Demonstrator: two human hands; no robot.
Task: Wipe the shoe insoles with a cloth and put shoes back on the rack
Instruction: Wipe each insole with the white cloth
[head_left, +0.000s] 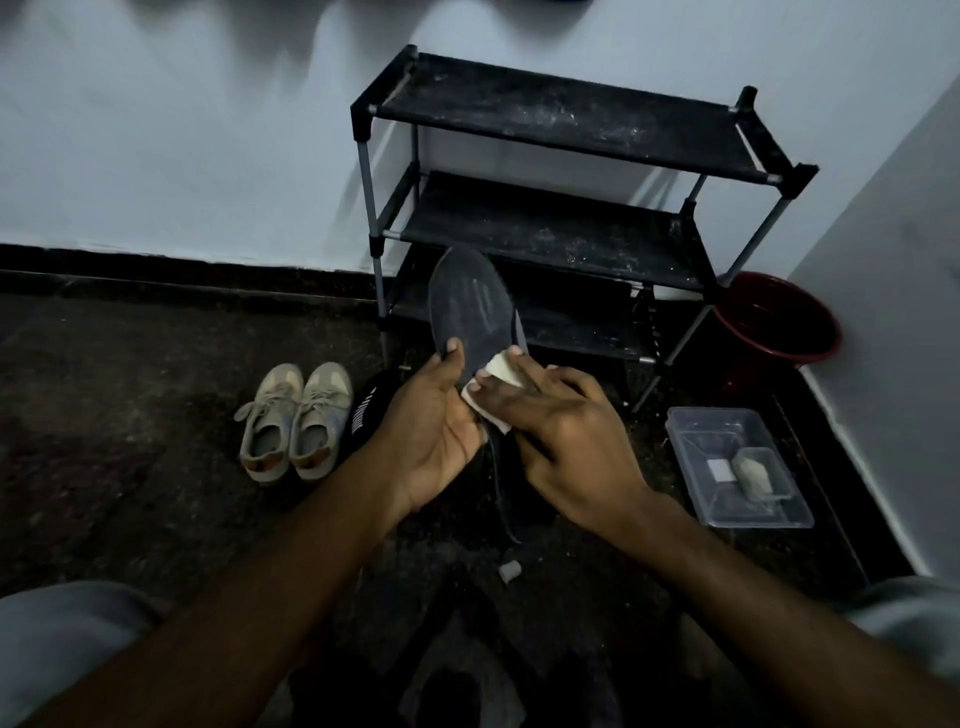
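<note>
Midway: left hand (441, 415) gripped dark grey flat insole (467, 301), thumb across it, toe raised before black three-tier shoe rack (571, 114); right hand (566, 436) pinched folded white cloth (498, 371) against its middle. Risk: hard rubbing might buckle it, slipping it from grip onto dark speckled floor (156, 415).

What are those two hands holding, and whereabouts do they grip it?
The left hand grips an insole round its middle, thumb on top. The right hand holds a cloth against the insole's right edge.
</note>
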